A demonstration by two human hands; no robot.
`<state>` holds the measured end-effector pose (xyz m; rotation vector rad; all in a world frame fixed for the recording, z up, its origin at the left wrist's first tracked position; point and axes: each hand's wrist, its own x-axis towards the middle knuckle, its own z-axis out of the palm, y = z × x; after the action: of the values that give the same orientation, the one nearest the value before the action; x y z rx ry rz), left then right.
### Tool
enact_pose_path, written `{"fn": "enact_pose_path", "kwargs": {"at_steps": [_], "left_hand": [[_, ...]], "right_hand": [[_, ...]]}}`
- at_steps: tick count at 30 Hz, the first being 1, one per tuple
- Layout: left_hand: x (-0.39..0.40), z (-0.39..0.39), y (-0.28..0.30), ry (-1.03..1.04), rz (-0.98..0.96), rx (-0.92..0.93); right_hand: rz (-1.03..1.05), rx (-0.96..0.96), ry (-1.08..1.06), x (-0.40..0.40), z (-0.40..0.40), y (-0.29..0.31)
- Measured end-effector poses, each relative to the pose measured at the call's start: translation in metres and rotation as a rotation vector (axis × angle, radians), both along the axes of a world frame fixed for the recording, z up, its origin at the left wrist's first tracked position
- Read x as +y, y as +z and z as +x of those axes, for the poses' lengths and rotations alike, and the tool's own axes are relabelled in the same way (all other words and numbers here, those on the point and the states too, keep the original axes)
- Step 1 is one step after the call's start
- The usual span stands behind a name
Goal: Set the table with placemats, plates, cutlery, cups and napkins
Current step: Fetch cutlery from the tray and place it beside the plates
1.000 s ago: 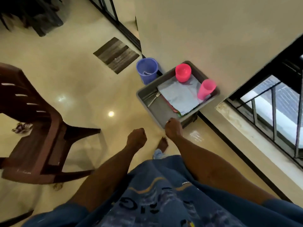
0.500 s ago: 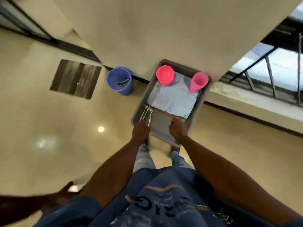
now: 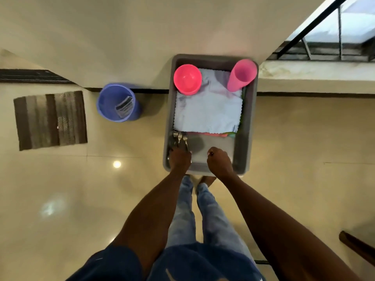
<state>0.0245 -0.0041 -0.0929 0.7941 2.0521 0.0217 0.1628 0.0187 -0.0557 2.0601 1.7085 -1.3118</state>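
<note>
Left hand [image 3: 180, 160] newly over forks [image 3: 180, 138]

I saw a grey bin [image 3: 246, 126] holding two pink cups: the left cup [image 3: 187, 79] was a hot coral pink, the right cup [image 3: 241, 75] a softer bubblegum pink. A pale blue-white napkin [image 3: 208, 110] with a fine woven texture lay over a stack whose edges [image 3: 218, 134] showed red and green. The forks [image 3: 180, 136] were silver. Beside the bin stood a periwinkle-blue basket [image 3: 118, 103]. The doormat [image 3: 50, 119] was striped brown and grey, the floor [image 3: 81, 199] glossy cream. I noted light blue jeans [image 3: 183, 216] and a navy shirt [image 3: 113, 264].
</note>
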Motion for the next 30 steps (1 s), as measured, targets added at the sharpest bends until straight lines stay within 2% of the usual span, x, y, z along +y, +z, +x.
{"fn": "enact_pose_path", "kwargs": {"at_steps": [3, 8, 10, 12, 24, 28, 30], "left_hand": [[0.008, 0.000, -0.024, -0.135, -0.014, 0.069], [0.021, 0.008, -0.049, -0.067, -0.068, 0.140], [0.022, 0.010, -0.055, 0.020, -0.051, 0.149], [0.022, 0.008, -0.060, 0.110, -0.036, 0.114], [0.013, -0.005, -0.072, 0.256, 0.015, -0.059], [0.006, -0.002, -0.080, 0.437, 0.023, -0.330], [0.006, 0.003, -0.073, 0.495, 0.037, -0.377]], "right_hand": [[-0.002, 0.005, -0.012, 0.000, 0.003, -0.018], [-0.002, 0.013, -0.042, -0.002, 0.014, -0.040], [-0.006, 0.014, -0.047, -0.002, 0.019, -0.045], [-0.015, 0.013, -0.055, -0.003, 0.023, -0.049], [-0.052, 0.015, -0.011, -0.010, 0.032, -0.059], [-0.049, 0.019, -0.016, -0.011, 0.031, -0.059], [-0.052, 0.020, -0.020, -0.010, 0.031, -0.056]]}}
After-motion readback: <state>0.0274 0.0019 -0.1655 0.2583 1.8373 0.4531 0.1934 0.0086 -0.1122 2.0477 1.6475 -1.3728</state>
